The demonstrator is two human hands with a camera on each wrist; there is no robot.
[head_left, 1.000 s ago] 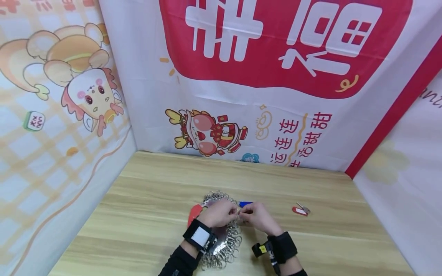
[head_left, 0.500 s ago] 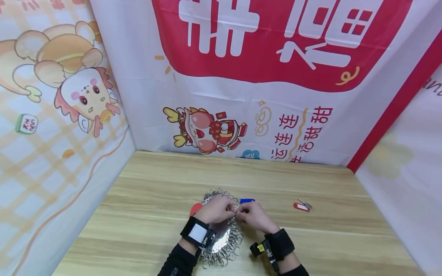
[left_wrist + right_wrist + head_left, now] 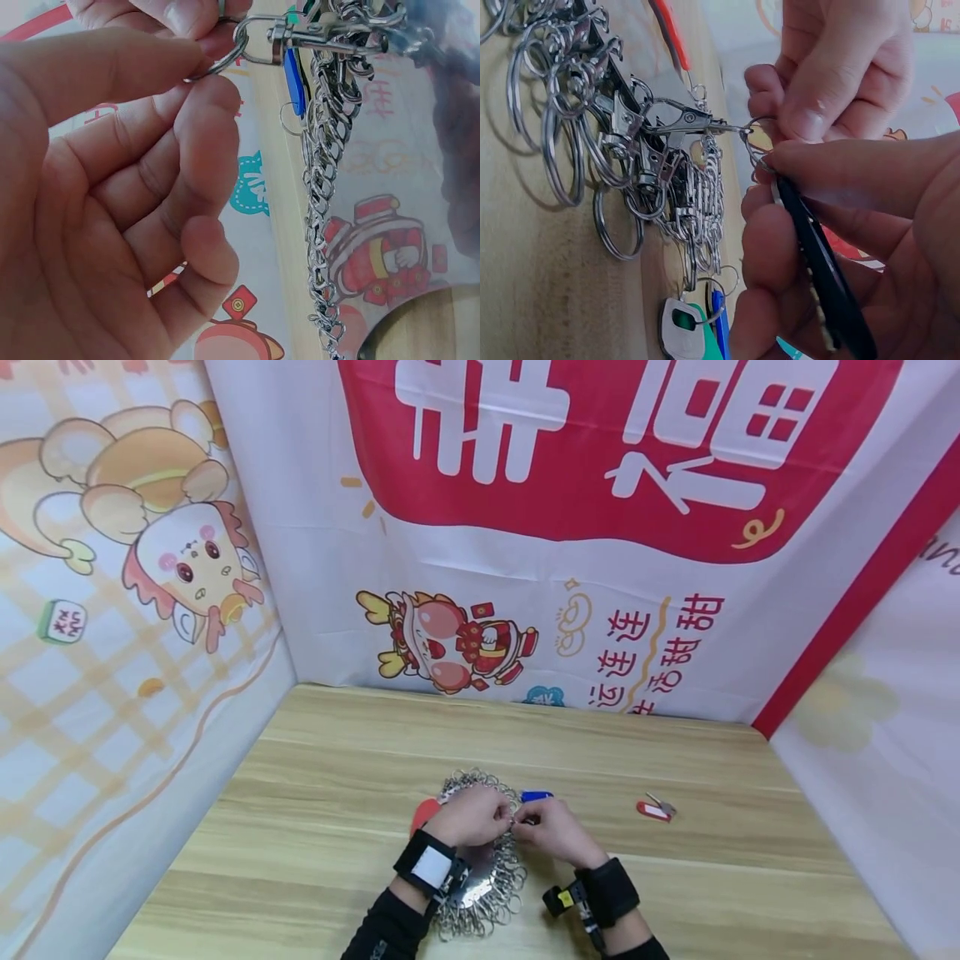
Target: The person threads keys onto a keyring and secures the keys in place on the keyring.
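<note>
A round shiny metal plate [image 3: 480, 881] lies on the table, its edge crowded with clasps and split rings [image 3: 562, 157]. My left hand [image 3: 471, 817] reaches over it and pinches one split ring [image 3: 238, 52], which hangs from a swivel clasp [image 3: 300, 36] at the plate's right edge. Right beside it, my right hand [image 3: 553, 832] pinches a key with a long black body [image 3: 829, 277] at that same ring. The key lies across the curled fingers. In the head view, the fingers hide both ring and key.
A blue tag [image 3: 536, 796] lies just beyond my right hand. A silver key [image 3: 681, 334] with a green tag [image 3: 711, 337] hangs low by the plate. Farther right lies a red key tag [image 3: 655, 811] with a small key. Something flat and red [image 3: 424, 812] shows left of the plate.
The head view has shifted a little. Both hands have moved slightly left and closer together over the plate's right edge, still at the ring; in the last half second they hardly moved.
</note>
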